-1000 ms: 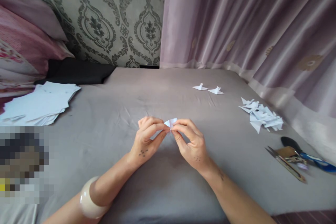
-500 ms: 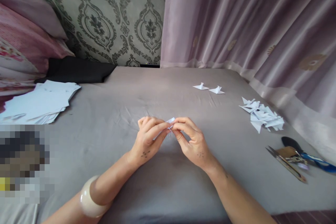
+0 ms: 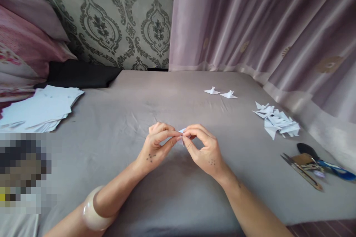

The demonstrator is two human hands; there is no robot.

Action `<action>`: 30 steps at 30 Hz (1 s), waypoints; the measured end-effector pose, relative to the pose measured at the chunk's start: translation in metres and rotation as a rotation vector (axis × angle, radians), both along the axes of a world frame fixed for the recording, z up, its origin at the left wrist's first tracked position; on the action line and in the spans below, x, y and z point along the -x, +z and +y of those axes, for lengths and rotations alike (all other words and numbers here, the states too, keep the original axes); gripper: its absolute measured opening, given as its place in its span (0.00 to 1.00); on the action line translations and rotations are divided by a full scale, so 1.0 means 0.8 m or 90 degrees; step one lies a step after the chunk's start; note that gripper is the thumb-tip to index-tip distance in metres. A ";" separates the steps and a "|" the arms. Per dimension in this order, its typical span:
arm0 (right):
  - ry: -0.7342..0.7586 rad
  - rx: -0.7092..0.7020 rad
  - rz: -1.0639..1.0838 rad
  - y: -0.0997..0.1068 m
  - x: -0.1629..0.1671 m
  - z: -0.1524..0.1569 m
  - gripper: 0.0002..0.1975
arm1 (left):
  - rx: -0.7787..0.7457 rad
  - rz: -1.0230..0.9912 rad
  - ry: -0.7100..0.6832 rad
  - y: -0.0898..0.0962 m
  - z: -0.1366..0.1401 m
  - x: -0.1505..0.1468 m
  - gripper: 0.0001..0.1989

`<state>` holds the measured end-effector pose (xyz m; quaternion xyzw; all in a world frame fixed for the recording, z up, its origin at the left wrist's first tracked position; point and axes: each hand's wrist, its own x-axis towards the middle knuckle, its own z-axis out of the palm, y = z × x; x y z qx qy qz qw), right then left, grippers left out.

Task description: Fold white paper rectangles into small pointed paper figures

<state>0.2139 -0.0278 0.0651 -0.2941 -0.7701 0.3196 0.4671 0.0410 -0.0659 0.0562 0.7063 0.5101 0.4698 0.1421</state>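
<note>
Between my hands is a small folded piece of white paper (image 3: 182, 131), mostly covered by my fingertips. My left hand (image 3: 159, 143) pinches it from the left with thumb and forefinger. From the right, my right hand (image 3: 204, 146) grips it with thumb and fingers, the fingertips of both hands nearly meeting. Farther off, to the right of my hands, two folded paper birds (image 3: 228, 94) sit side by side on the grey sheet (image 3: 133, 96). A heap of similar folded paper pieces (image 3: 280, 122) lies at the right.
A stack of white paper (image 3: 39, 107) lies at the left, in front of a black cloth (image 3: 83, 76). At the right are snips (image 3: 303, 172) and blue-handled scissors (image 3: 336, 169). Behind hangs a purple curtain (image 3: 222, 18) beside a patterned wall (image 3: 128, 26). A blurred patch covers the lower left.
The paper has turned slightly between my fingers, so less of its upper part shows and a thin edge points down. Both hands still grip it. The whole view has shifted slightly.
</note>
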 end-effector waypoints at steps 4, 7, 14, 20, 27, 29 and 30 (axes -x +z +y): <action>-0.003 0.024 0.009 0.000 -0.001 0.002 0.03 | 0.014 -0.018 -0.006 0.003 0.000 -0.001 0.04; 0.009 0.033 0.009 0.003 -0.001 0.002 0.04 | 0.026 -0.058 0.005 0.005 -0.001 -0.004 0.04; 0.034 0.028 -0.032 0.008 0.000 -0.004 0.07 | 0.044 -0.109 0.026 0.004 -0.003 -0.006 0.04; 0.010 0.013 -0.024 -0.003 0.005 -0.004 0.06 | 0.044 -0.073 0.026 0.002 -0.003 -0.008 0.06; -0.108 0.025 0.019 -0.003 0.006 -0.006 0.10 | 0.107 -0.220 0.083 0.001 0.001 -0.006 0.08; -0.130 0.003 -0.004 -0.003 0.006 -0.007 0.06 | 0.120 -0.279 0.088 0.002 0.001 -0.007 0.07; -0.122 -0.006 -0.018 -0.003 0.006 -0.007 0.04 | 0.128 -0.307 0.081 0.003 0.000 -0.009 0.07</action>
